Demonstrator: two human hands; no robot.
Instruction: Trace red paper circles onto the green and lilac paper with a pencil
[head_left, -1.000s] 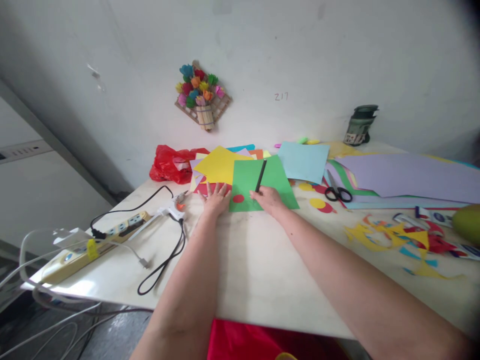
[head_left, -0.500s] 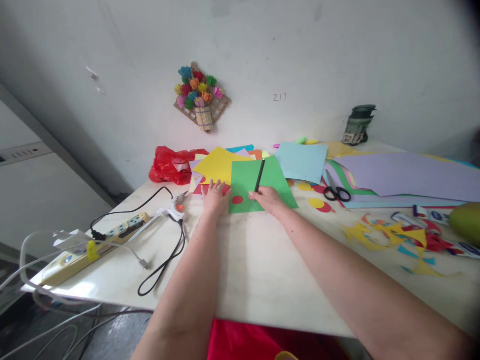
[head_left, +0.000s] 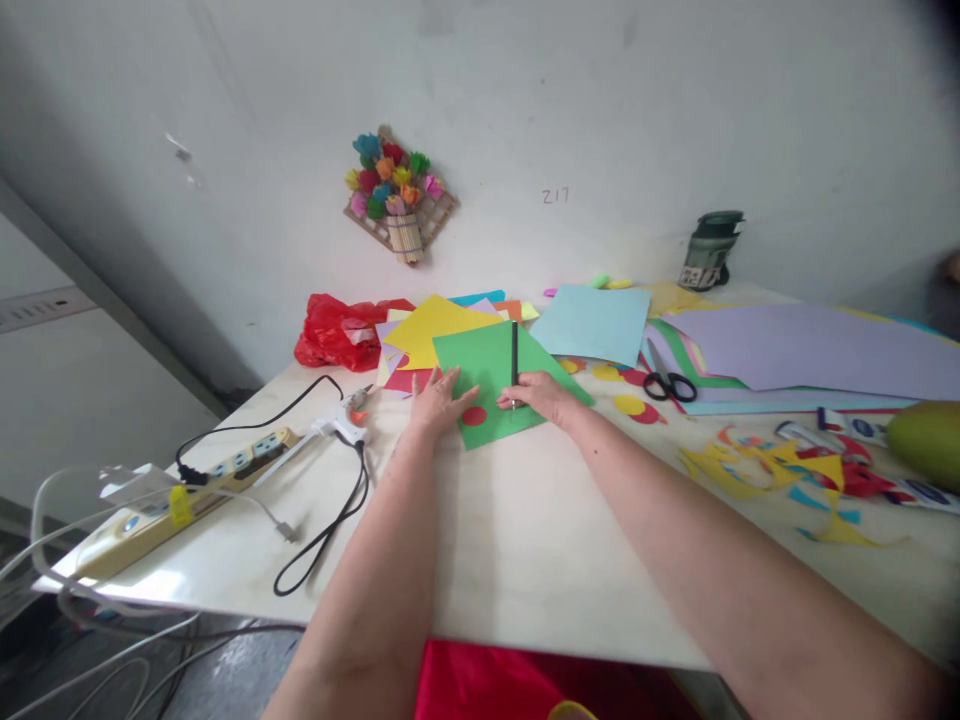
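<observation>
A sheet of green paper [head_left: 487, 365] lies turned at an angle on the table, with a small red paper circle [head_left: 474, 416] on its lower part. My left hand [head_left: 439, 402] rests on the sheet's left edge, fingers spread, close to the circle. A black pen [head_left: 514, 350] stands nearly upright in my right hand [head_left: 536, 395], whose fingers are closed around its lower end. The pen's tip is down by the green sheet, to the right of the circle; whether it touches is too small to tell.
Coloured sheets, including a yellow one [head_left: 431, 325] and a light blue one [head_left: 592, 322], lie behind. Scissors [head_left: 669, 384], paper circles [head_left: 628, 405] and yellow scraps [head_left: 780, 465] are on the right. A glue gun [head_left: 346, 418] and power strip [head_left: 247, 465] sit left.
The green sheet has turned, its lower edge now slanting. My left hand has shifted onto its left edge. The pen in my right hand has gone from leaning to nearly upright.
</observation>
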